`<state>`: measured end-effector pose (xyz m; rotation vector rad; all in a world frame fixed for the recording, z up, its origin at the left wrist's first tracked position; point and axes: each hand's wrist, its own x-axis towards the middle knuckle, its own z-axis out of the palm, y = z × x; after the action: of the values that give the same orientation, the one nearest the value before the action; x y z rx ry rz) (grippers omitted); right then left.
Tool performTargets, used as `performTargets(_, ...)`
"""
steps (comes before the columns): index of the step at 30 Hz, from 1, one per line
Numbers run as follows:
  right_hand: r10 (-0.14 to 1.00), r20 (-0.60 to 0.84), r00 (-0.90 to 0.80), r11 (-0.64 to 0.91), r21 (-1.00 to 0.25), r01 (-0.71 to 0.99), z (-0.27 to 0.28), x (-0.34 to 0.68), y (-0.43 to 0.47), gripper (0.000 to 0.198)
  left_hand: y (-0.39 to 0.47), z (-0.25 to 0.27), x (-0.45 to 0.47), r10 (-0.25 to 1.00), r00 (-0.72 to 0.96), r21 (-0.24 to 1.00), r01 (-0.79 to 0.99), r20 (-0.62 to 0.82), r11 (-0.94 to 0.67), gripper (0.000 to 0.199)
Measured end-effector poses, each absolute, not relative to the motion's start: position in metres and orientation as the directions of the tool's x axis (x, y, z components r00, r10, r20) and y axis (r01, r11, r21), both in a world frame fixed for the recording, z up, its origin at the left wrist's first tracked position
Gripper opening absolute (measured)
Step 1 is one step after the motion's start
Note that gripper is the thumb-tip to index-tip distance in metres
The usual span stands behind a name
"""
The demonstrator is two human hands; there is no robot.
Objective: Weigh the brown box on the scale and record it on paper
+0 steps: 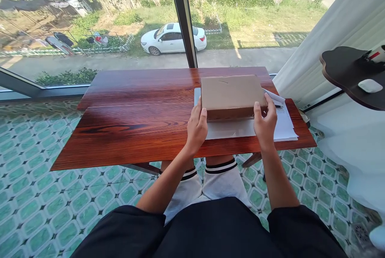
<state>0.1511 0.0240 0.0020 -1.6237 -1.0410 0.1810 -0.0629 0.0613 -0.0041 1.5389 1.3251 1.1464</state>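
- Cardboard box (230, 95) in the head view: flat, brown and closed, it lies near the right end of the wooden table (135, 125), a little back from the near edge, on top of some white paper sheets (282, 123) that stick out from under it toward the near right corner.
- Your left hand (197, 127) is curled against the box's near left corner, thumb up along the side and fingers at the front face.
- Your right hand (265, 119) clasps the near right corner, thumb on the front and fingers wrapped round the side. Neither hand is spread flat; both are cupped on the box.
- Handling, as a judgement: the box looks stiff and dry, with matte faces that should not slip. Its weight cannot be read from here, so treat it as possibly loaded. Thin cardboard can dent, so grip at the corners and short sides, where it is strongest, rather than pressing the lid.
- The sheets beneath are loose and may slide with the box.
- Off the right end, well apart, a dark side shelf (345, 69) carries a small white case (369, 86).
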Motion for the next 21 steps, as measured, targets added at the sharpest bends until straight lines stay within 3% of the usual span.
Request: performTargets(21, 0.788, 0.515, 0.337, 0.296, -0.797, 0.526, 0.024, 0.071, 0.044, 0.036, 0.045, 0.005, -0.154, 0.920, -0.171, 0.882, 0.387, 0.353, -0.267, 0.058)
